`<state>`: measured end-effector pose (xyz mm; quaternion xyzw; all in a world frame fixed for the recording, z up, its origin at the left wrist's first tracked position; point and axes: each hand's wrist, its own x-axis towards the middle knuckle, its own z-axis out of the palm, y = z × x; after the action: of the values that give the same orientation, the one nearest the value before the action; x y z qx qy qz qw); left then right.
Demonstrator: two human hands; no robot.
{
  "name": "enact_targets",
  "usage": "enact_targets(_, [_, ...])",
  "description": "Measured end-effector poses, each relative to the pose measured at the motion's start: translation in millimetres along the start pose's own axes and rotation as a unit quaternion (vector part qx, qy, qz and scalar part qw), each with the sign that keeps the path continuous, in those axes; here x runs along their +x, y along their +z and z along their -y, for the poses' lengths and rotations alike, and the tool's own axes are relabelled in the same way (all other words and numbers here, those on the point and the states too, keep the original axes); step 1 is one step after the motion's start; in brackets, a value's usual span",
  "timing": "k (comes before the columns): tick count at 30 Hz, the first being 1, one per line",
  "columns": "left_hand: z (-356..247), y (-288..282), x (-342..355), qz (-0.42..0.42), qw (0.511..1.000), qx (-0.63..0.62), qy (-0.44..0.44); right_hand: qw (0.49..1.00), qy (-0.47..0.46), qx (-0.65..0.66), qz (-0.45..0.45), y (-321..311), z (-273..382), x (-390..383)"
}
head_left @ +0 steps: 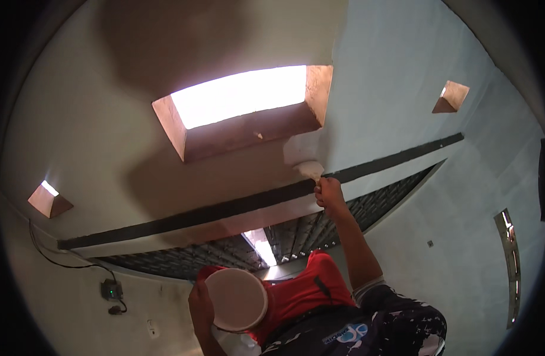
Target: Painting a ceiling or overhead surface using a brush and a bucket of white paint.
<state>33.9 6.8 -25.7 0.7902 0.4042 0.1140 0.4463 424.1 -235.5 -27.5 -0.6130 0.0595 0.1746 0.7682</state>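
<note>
My right hand is closed round the handle of a paintbrush. The brush's pale, wide head lies against the wall just above a dark horizontal band. A patch of lighter paint shows above the brush, below the corner of a bright window opening. Low in the view, my left hand grips the side of a round paint bucket against my body. The bucket's round top looks pale; I cannot tell how full it is.
To the right the wall is pale blue-grey; to the left it is beige. Small square openings sit at the far left and right. Below the band runs a dark grille. A cable leads to a small box at lower left.
</note>
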Motion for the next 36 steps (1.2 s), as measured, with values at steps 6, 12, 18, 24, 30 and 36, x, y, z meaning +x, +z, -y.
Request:
enact_targets(6, [0.0, 0.5, 1.6, -0.008, 1.0, 0.003, 0.011, 0.997, -0.057, 0.037, 0.044, 5.5, 50.5, -53.3])
enact_targets(12, [1.1, 2.8, 2.3, -0.003, 1.0, 0.01, -0.003, 1.0, -0.018, -0.007, 0.021, -8.5, 7.9, -54.5])
enact_targets(18, [-3.0, 0.4, 1.3, -0.004, 1.0, 0.028, -0.006, 0.999, 0.031, -0.043, -0.003, -0.9, -44.1, -13.3])
enact_targets(24, [-2.7, -1.8, -2.4, -0.003, 1.0, -0.002, -0.007, 0.999, -0.038, -0.002, 0.028, 6.1, -13.1, -19.8])
enact_targets(30, [-5.0, -0.5, -2.0, 0.001, 1.0, 0.002, 0.01, 0.999, -0.018, 0.014, 0.04, -14.0, -22.8, -42.2])
enact_targets(36, [-5.2, 1.8, -2.3, -0.011, 0.999, 0.0, 0.03, 0.998, 0.031, -0.052, -0.017, -2.4, -69.1, -5.1])
